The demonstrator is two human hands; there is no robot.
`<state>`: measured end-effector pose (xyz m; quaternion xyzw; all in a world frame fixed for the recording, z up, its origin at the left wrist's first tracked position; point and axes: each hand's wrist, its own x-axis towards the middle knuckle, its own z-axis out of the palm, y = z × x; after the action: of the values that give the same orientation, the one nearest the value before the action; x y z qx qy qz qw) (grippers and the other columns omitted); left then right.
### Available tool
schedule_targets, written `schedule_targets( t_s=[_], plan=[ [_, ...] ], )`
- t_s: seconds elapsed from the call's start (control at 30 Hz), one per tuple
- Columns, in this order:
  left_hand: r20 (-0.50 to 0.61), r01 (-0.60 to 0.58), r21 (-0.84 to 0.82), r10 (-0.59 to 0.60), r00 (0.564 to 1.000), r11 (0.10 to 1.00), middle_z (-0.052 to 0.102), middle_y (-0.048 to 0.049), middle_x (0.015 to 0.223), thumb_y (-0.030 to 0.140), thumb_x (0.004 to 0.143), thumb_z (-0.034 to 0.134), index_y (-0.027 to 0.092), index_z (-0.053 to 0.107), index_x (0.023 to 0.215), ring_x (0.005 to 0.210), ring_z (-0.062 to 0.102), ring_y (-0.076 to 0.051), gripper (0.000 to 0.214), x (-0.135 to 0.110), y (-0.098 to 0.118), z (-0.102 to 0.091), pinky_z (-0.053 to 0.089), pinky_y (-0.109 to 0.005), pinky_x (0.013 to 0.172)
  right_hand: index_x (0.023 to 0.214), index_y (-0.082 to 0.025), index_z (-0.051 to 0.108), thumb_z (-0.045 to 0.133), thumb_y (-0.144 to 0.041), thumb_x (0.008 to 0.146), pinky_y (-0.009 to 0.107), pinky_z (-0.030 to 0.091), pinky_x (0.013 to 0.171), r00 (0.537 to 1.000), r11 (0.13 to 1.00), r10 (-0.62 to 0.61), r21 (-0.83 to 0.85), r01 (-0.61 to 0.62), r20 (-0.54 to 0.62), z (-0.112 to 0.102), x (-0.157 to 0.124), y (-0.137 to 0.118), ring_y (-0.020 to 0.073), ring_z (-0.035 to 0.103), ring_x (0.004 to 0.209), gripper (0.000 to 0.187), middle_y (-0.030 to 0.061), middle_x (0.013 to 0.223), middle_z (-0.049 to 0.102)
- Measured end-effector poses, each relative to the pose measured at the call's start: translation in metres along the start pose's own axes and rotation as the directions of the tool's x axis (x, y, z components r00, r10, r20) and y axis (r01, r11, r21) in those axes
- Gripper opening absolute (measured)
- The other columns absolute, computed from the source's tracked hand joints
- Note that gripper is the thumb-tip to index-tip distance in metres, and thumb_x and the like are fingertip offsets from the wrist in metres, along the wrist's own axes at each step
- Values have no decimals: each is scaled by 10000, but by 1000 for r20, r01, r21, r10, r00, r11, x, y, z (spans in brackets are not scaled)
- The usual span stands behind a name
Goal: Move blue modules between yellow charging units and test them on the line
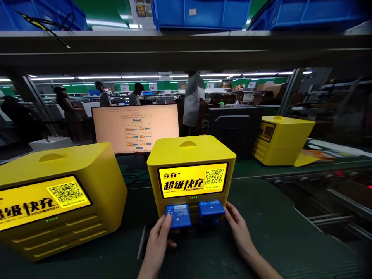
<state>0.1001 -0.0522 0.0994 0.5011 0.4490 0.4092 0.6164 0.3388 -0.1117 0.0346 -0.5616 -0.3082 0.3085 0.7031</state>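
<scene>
In the middle stands a yellow power bank station (192, 151) with a lit front screen and a row of small green lights. Two blue power banks stick out of its lower front. My left hand (158, 236) grips the left power bank (181, 221), thumb on its top face and fingers beneath. My right hand (237, 228) has its fingers at the right edge of the other power bank (210, 208), with the thumb side hidden in part. Below that one, another blue surface shows in shadow.
A second yellow station (95, 170) stands close on the left, its screen lit. A third yellow station (286, 139) is at the back right, beside a black case (232, 128). Behind is a monitor (162, 120). Blue bins (200, 15) sit on the overhead shelf (186, 42). Rollers run at right.
</scene>
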Motion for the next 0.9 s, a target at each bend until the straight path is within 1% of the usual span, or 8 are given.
schedule_targets(
  t_s=[0.13, 0.27, 0.5, 0.57, 0.67, 0.73, 0.8, 0.9],
  plan=[
    [12, 18, -12, -18, 1000, 1000, 612, -89, 888, 715, 651, 599, 127, 619, 1009, 758, 615, -221, 689, 0, 0, 0, 488, -237, 462, 1135, -228, 605, 679, -574, 714, 405, 425, 971, 1000, 1000, 15, 16, -15, -7, 0, 0, 0, 305, 471, 1197, 550, 48, 1199, 612],
    [12, 21, -11, -21, 1000, 1000, 611, -90, 890, 711, 675, 579, 130, 617, 1009, 758, 618, -212, 671, 0, -1, -2, 488, -229, 466, 1140, -230, 605, 667, -561, 733, 410, 391, 1000, 1000, 1000, -9, -29, 9, -5, -2, 2, 4, 295, 465, 1202, 527, 47, 1213, 603],
    [116, 87, -43, -81, 990, 995, 619, -80, 844, 663, 639, 649, 106, 606, 993, 714, 621, -188, 661, 1, 8, 0, 507, -234, 509, 1109, -217, 622, 674, -591, 698, 411, 399, 993, 999, 997, -29, -71, 27, -27, -3, 3, 7, 303, 483, 1181, 557, 51, 1162, 631],
    [162, 126, -52, -116, 980, 991, 604, -66, 777, 679, 641, 629, 91, 611, 950, 640, 598, -159, 664, -2, 12, 1, 502, -237, 518, 1100, -212, 623, 674, -604, 687, 415, 387, 1004, 999, 996, -35, -82, 32, -37, -3, 3, 8, 305, 484, 1180, 572, 53, 1159, 633],
    [201, 184, 16, -183, 962, 983, 566, -37, 676, 702, 667, 578, 83, 614, 894, 531, 537, -123, 660, -5, 21, 0, 467, -229, 481, 1097, -206, 620, 663, -616, 689, 414, 384, 1008, 998, 994, -42, -103, 38, -39, -4, 3, 10, 303, 493, 1170, 581, 55, 1156, 634],
    [230, 196, 24, -197, 953, 980, 614, -76, 776, 662, 720, 554, 87, 618, 961, 626, 579, -147, 627, -5, 27, 0, 483, -234, 531, 1099, -203, 621, 663, -619, 684, 410, 388, 1006, 998, 992, -42, -123, 36, -47, -5, 3, 11, 304, 502, 1162, 589, 56, 1154, 636],
    [242, 203, -27, -191, 951, 979, 638, -129, 958, 630, 752, 537, 93, 601, 1074, 790, 611, -191, 629, -5, 29, 3, 507, -259, 618, 1094, -203, 626, 669, -629, 667, 405, 400, 997, 997, 989, -38, -144, 29, -63, -6, 4, 12, 309, 507, 1157, 604, 53, 1144, 642],
    [190, 214, -66, -198, 962, 975, 632, -182, 1042, 715, 695, 516, 53, 585, 1112, 874, 616, -249, 785, -18, 12, 11, 512, -300, 653, 1080, -203, 634, 668, -651, 639, 412, 407, 996, 996, 986, -28, -163, 14, -84, -9, 5, 17, 325, 496, 1168, 630, 52, 1138, 646]
  ],
)
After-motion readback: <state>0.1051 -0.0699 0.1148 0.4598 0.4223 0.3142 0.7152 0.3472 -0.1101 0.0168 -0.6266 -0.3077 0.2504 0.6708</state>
